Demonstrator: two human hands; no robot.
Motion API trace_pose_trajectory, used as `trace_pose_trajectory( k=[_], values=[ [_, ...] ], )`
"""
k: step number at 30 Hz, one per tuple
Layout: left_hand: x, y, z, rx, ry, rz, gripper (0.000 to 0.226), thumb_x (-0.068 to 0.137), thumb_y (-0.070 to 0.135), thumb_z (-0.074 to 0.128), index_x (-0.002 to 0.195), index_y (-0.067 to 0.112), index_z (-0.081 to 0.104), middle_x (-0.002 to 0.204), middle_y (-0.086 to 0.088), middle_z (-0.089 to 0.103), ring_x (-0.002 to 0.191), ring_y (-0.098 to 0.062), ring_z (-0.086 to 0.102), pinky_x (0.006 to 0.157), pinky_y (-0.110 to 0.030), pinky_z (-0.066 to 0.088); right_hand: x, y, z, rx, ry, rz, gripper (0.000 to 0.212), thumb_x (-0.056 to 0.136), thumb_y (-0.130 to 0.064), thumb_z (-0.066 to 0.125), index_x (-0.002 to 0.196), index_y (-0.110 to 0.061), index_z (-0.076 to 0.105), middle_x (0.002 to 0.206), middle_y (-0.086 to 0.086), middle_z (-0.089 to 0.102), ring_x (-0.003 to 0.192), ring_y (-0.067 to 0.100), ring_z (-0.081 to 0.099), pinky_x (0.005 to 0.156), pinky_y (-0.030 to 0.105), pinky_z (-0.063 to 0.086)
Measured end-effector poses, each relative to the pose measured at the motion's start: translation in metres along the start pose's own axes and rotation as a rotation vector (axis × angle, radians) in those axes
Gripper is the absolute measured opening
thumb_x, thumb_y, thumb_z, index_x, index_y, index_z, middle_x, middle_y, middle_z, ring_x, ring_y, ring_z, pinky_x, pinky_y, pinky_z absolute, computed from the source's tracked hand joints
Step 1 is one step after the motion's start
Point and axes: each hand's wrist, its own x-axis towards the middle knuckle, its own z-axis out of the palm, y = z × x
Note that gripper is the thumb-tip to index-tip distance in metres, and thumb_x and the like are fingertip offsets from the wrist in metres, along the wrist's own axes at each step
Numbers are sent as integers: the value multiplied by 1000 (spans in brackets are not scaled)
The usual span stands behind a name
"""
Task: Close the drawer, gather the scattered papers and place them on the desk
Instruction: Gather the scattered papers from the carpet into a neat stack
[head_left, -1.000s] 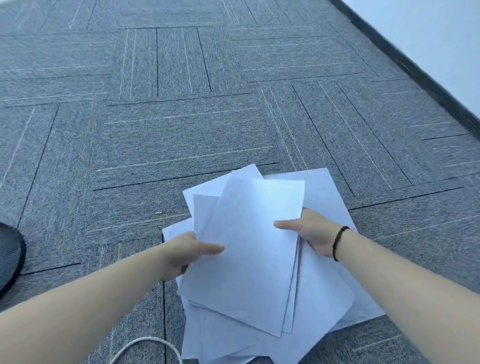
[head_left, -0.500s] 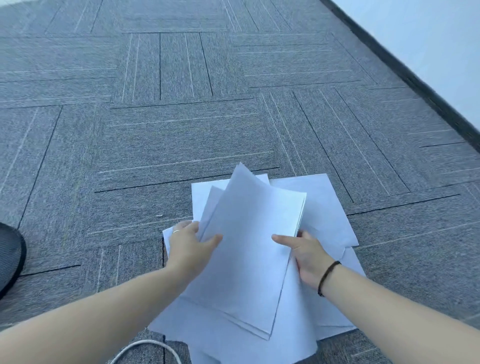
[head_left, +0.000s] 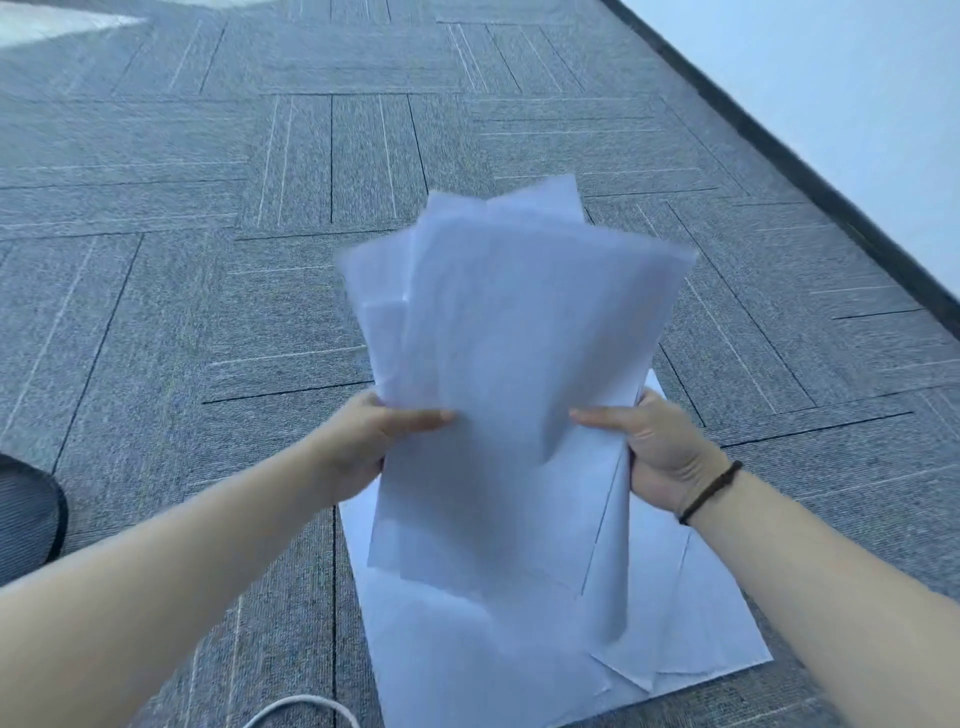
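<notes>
Bunch of papers (head_left: 514, 332) pinched at both side edges, thumbs on top: left hand (head_left: 363, 441), right hand (head_left: 660, 452). Bunch held up over carpet (head_left: 208, 312). More sheets (head_left: 691, 618) left flat underneath. Bunch uneven, fanned; loose sheets could be dropped. Desk not seen.

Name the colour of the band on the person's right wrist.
Dark brown to black band, seen in the head view, the only one.

White papers (head_left: 498, 332), blurred and fanned, stand raised above more sheets (head_left: 519, 670) lying on the carpet
</notes>
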Motion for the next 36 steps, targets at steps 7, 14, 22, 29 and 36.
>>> trace_pose_trajectory(
  k=[7, 14, 22, 29, 36],
  values=[
    [-17, 87, 22, -58, 48, 488, 22, 71, 10, 76, 93, 8, 78, 94, -7, 81, 85, -23, 77, 75, -35, 62, -6, -70, 3, -411, 182, -421, 47, 58, -22, 89, 94, 3, 71, 101, 17, 77, 83, 20, 74, 79, 38, 61],
    [-7, 61, 17, 290, 103, 499, 37, 61, 23, 92, 94, 14, 80, 93, -1, 81, 85, -16, 76, 78, -30, 60, -9, -38, 7, -468, 276, -474, 26, 67, -23, 89, 89, -24, 75, 86, -12, 79, 83, 4, 72, 77, 24, 55],
    [7, 50, 34, 227, 304, 431, 22, 66, 22, 83, 80, 5, 77, 84, -10, 77, 75, -20, 71, 75, -42, 58, 9, -16, 2, -401, 210, -376, 26, 76, 4, 79, 100, -7, 73, 85, -12, 79, 82, 6, 72, 77, 22, 57],
    [8, 51, 35, 90, 307, 409, 13, 66, 13, 83, 78, 11, 77, 76, 3, 79, 72, -14, 72, 74, -38, 62, 23, 41, -34, -729, 163, -78, 28, 74, -1, 81, 94, -20, 76, 97, 3, 77, 88, 16, 70, 77, 28, 59],
    [20, 57, 0, -23, 438, 381, 12, 66, 14, 84, 74, 14, 75, 75, 4, 79, 79, -23, 72, 81, -41, 61, 18, 67, -67, -965, 106, 248, 9, 70, -6, 78, 76, -2, 73, 73, 8, 68, 63, 19, 62, 59, 31, 51]
  ],
)
